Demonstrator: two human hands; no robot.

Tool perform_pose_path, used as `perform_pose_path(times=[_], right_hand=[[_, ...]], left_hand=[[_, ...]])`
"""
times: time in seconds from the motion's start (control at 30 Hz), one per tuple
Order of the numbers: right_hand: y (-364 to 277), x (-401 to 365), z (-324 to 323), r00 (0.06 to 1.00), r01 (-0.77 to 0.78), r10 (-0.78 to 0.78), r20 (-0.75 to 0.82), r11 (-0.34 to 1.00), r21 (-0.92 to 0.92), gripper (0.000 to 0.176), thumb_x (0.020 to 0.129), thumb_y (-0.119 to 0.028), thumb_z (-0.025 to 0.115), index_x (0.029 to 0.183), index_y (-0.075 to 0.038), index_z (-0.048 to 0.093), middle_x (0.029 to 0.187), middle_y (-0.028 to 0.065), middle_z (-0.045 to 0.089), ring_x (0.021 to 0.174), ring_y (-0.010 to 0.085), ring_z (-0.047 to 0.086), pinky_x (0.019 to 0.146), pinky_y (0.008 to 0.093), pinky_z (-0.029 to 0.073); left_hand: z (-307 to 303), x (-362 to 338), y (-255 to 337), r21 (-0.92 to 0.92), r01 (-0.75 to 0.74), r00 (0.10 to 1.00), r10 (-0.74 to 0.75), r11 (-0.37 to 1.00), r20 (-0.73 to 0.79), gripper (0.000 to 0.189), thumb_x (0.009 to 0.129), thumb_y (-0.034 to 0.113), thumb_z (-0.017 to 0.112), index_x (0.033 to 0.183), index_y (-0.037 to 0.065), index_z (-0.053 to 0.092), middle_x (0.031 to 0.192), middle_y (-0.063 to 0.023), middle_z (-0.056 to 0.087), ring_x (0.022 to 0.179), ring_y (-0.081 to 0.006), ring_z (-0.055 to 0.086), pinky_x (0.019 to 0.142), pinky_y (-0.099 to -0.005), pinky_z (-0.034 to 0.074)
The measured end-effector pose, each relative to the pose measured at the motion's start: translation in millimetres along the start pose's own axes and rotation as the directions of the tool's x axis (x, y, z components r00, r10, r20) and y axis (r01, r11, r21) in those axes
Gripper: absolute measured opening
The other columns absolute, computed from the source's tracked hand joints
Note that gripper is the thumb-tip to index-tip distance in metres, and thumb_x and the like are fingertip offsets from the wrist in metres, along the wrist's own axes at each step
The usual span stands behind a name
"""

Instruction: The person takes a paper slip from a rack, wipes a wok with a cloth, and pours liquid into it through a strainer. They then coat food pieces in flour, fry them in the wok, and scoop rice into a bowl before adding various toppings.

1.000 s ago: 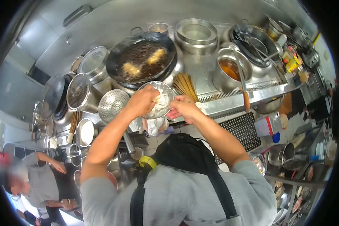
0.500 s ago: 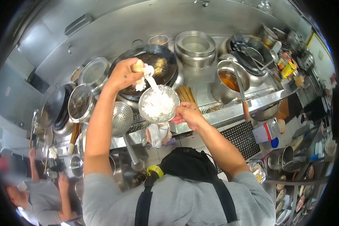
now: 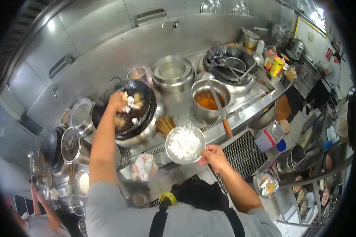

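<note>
My left hand (image 3: 116, 102) is low over the black wok (image 3: 144, 94), fingers curled around white-coated food pieces (image 3: 130, 104) that show beyond the fingertips. Dark oil in the wok bubbles around browning pieces, and a small white lump (image 3: 135, 120) lies in it near the front. By its rim, my right hand (image 3: 215, 157) grips a round metal bowl (image 3: 203, 139) of white flour-like powder (image 3: 184, 144). This bowl is held out past the front edge of the steel range. A bamboo brush (image 3: 165, 125) lies between the bowl and the wok.
A pot of orange-brown liquid (image 3: 207, 102) holds a wooden-handled ladle (image 3: 227, 128). Behind stand stacked steel pots (image 3: 172, 75) and a second wok (image 3: 243, 59). A crumpled cloth (image 3: 145, 166) hangs at the front edge. At lower left, a co-worker's hands (image 3: 39, 197) are visible.
My left hand has reached down and forward into the wok area with the coated pieces. My right hand has drawn the bowl away from the wok, to the right. The camera view has shifted.
</note>
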State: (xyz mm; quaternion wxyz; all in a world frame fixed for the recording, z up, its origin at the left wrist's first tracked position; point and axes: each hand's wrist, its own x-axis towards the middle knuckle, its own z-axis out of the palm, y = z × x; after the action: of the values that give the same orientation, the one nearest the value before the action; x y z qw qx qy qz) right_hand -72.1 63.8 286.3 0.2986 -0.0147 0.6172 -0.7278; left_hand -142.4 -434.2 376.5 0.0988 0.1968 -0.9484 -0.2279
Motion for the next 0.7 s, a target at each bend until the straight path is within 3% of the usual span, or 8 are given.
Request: perform_pose_path(times=[0.1, 0.13, 0.17, 0.23, 0.27, 0.33, 0.53, 0.7], right_hand=[[-9, -10, -27, 1.000, 0.006, -0.006, 0.020, 0.999, 0.032, 0.010, 0.088, -0.005, 0.060, 0.083, 0.003, 0.064, 0.076, 0.0111, 0.067, 0.062, 0.0191, 0.067, 0.056, 0.0328, 0.059], [-10, -10, -39, 0.999, 0.023, -0.024, 0.047, 0.999, 0.031, 0.009, 0.088, -0.005, 0.060, 0.087, 0.002, 0.065, 0.076, 0.0091, 0.067, 0.063, 0.0178, 0.067, 0.057, 0.0322, 0.059], [-7, -13, -51, 0.998, 0.020, -0.022, 0.067, 0.999, 0.030, 0.010, 0.089, -0.005, 0.059, 0.090, 0.002, 0.067, 0.075, 0.0072, 0.067, 0.063, 0.0165, 0.067, 0.057, 0.0315, 0.060], [-27, -21, -57, 0.997, 0.021, -0.018, 0.070, 0.999, -0.031, 0.010, 0.088, -0.006, 0.060, 0.093, 0.001, 0.067, 0.076, 0.0058, 0.067, 0.062, 0.0147, 0.066, 0.057, 0.0300, 0.058], [-33, -21, -60, 0.997, 0.018, -0.015, 0.080, 0.999, -0.036, 0.009, 0.088, -0.006, 0.060, 0.091, 0.000, 0.067, 0.077, 0.0063, 0.067, 0.061, 0.0139, 0.065, 0.057, 0.0293, 0.057], [-38, -15, -69, 0.991, 0.004, 0.010, 0.135, 0.995, -0.099, 0.010, 0.087, -0.007, 0.062, 0.084, 0.001, 0.065, 0.077, 0.0087, 0.067, 0.062, 0.0165, 0.066, 0.059, 0.0303, 0.058], [-36, -2, -55, 0.907, -0.057, 0.105, 0.408, 0.990, -0.129, 0.016, 0.088, -0.012, 0.065, 0.089, 0.003, 0.063, 0.083, 0.0137, 0.069, 0.069, 0.0223, 0.071, 0.062, 0.0312, 0.060], [-17, -13, -2, 0.786, -0.073, 0.166, 0.596, 0.982, -0.177, 0.014, 0.088, -0.011, 0.061, 0.089, 0.003, 0.063, 0.084, 0.0142, 0.070, 0.068, 0.0212, 0.071, 0.060, 0.0311, 0.060]], left_hand=[[13, 27, -38, 0.378, 0.011, 0.998, 0.016, 0.926, -0.067, 0.027, 0.067, 0.020, 0.074, 0.092, 0.009, 0.072, 0.092, -0.0179, 0.071, 0.086, -0.0351, 0.070, 0.081, -0.0417, 0.056], [-12, 34, -41, 0.436, -0.102, 0.981, 0.163, 0.894, -0.105, 0.026, 0.069, 0.023, 0.073, 0.091, 0.009, 0.073, 0.096, -0.0184, 0.071, 0.095, -0.0355, 0.068, 0.088, -0.0455, 0.053], [-48, 28, -7, 0.670, 0.062, 0.979, 0.087, 0.740, -0.186, 0.023, 0.071, 0.021, 0.071, 0.089, 0.007, 0.073, 0.095, -0.0183, 0.071, 0.094, -0.0374, 0.067, 0.086, -0.0459, 0.053], [-157, 35, 22, 0.613, -0.082, 0.952, 0.244, 0.786, -0.185, 0.024, 0.079, 0.021, 0.067, 0.097, 0.006, 0.072, 0.093, -0.0175, 0.072, 0.090, -0.0377, 0.068, 0.081, -0.0486, 0.053], [-189, 32, 41, 0.561, -0.141, 0.932, 0.300, 0.816, -0.203, 0.025, 0.079, 0.020, 0.067, 0.099, 0.006, 0.071, 0.093, -0.0176, 0.072, 0.090, -0.0373, 0.068, 0.081, -0.0484, 0.053], [-211, -45, 111, 0.464, -0.267, 0.895, 0.396, 0.845, -0.206, 0.026, 0.079, 0.018, 0.067, 0.102, 0.006, 0.070, 0.095, -0.0179, 0.071, 0.091, -0.0365, 0.068, 0.081, -0.0480, 0.054], [-201, -277, 274, 0.443, -0.423, 0.868, 0.493, 0.790, -0.052, 0.032, 0.081, 0.013, 0.066, 0.112, 0.006, 0.066, 0.098, -0.0187, 0.069, 0.093, -0.0342, 0.068, 0.079, -0.0467, 0.055], [-109, -353, 288, 0.385, -0.468, 0.884, 0.424, 0.796, 0.199, 0.038, 0.082, 0.008, 0.065, 0.120, 0.007, 0.063, 0.101, -0.0193, 0.067, 0.094, -0.0323, 0.068, 0.078, -0.0456, 0.055]])
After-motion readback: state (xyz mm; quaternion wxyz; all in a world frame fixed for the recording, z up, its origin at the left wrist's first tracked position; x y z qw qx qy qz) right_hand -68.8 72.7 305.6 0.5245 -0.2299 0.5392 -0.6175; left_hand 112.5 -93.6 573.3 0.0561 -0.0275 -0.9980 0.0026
